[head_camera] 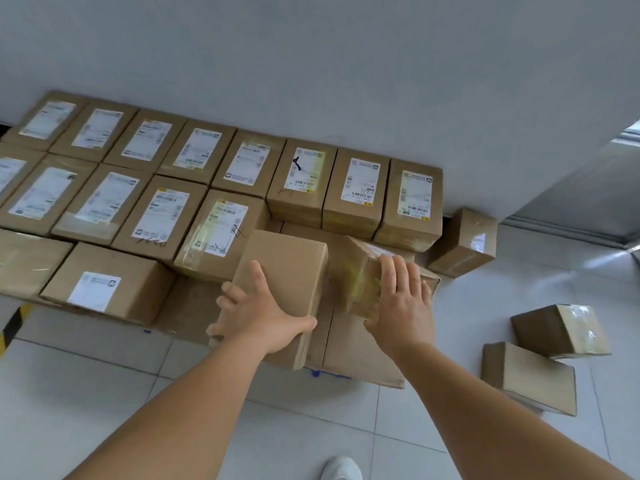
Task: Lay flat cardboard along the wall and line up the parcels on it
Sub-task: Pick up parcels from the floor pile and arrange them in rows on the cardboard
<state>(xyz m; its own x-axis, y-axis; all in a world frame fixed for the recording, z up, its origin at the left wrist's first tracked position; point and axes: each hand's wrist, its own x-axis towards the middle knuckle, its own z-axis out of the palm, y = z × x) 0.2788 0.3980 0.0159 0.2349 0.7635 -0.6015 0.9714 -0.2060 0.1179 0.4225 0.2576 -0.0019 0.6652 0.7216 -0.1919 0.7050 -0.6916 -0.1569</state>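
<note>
Flat cardboard lies on the tiled floor along the white wall. Several brown parcels with white labels stand on it in rows against the wall. My left hand holds the near end of a plain brown parcel, thumb round its right edge, fingers over the left side. My right hand lies on a taped parcel that is tilted next to the first, fingers spread over its top. Both parcels are above the cardboard's right end, in front of the second row.
Three loose parcels lie on the tiles to the right: one near the wall, two closer. A yellow-black marking is at the left edge. A doorway threshold is at the far right. My white shoe shows below.
</note>
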